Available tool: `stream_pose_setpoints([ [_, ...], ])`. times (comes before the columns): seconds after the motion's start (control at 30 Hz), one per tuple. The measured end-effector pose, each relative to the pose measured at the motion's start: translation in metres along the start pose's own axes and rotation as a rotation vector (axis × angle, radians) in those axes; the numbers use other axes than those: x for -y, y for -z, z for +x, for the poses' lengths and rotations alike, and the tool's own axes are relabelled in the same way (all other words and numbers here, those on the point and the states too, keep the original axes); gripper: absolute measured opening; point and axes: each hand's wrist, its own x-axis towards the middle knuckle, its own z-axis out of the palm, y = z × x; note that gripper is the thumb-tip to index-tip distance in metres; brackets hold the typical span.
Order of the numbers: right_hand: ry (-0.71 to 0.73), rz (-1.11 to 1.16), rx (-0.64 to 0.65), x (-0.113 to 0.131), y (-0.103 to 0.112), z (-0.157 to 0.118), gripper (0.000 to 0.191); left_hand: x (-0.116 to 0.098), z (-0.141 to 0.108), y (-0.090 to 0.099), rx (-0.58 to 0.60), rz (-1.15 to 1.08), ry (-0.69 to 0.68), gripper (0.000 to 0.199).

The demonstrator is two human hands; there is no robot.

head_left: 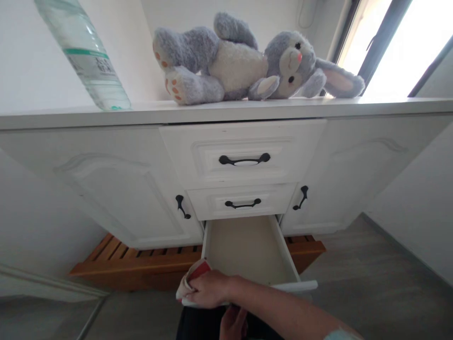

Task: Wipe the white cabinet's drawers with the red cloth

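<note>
Two bare hands show at the bottom of the picture. The right hand (208,289) comes with a long bare arm, with no watch and no rings to see. At the very bottom corner, near the elbow, a bit of pale light-blue sleeve peeks in. The left hand (232,323) shows only in part. Under both hands there is dark, almost black clothing.

Grey plush rabbit (247,61) lies beside a tilted water bottle (87,52) on the white tabletop (318,107); wooden slats (120,264) lie beneath.
</note>
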Motion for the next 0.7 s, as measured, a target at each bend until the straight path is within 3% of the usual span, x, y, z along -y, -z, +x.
stream_pose_setpoints([
  [0.07, 0.042, -0.109, -0.092, 0.0, -0.006, -0.018, 0.024, -0.003, -0.002, 0.0, -0.001, 0.002, -0.035, 0.066],
  [0.17, 0.12, -0.244, -0.289, -0.022, -0.011, -0.078, 0.023, -0.007, -0.004, 0.0, 0.025, 0.015, -0.04, 0.06],
  [0.33, -0.075, -0.457, -0.653, -0.076, -0.016, -0.211, 0.029, -0.008, -0.005, 0.001, 0.044, 0.053, 0.078, 0.067],
  [0.43, -0.104, -0.638, -0.838, -0.096, -0.022, -0.261, 0.034, -0.006, -0.006, -0.001, 0.006, 0.07, 0.066, 0.074],
  [0.53, -0.134, -0.591, -0.928, -0.092, -0.035, -0.255, 0.035, -0.004, -0.004, -0.002, -0.011, 0.051, 0.073, 0.075],
  [0.63, -0.028, -0.46, -0.877, -0.069, -0.057, -0.197, 0.027, -0.009, -0.002, 0.003, -0.004, 0.035, 0.079, 0.067],
  [0.7, 0.144, -0.427, -0.819, -0.051, -0.071, -0.149, 0.02, -0.016, -0.005, 0.007, -0.093, 0.033, 0.059, 0.057],
])
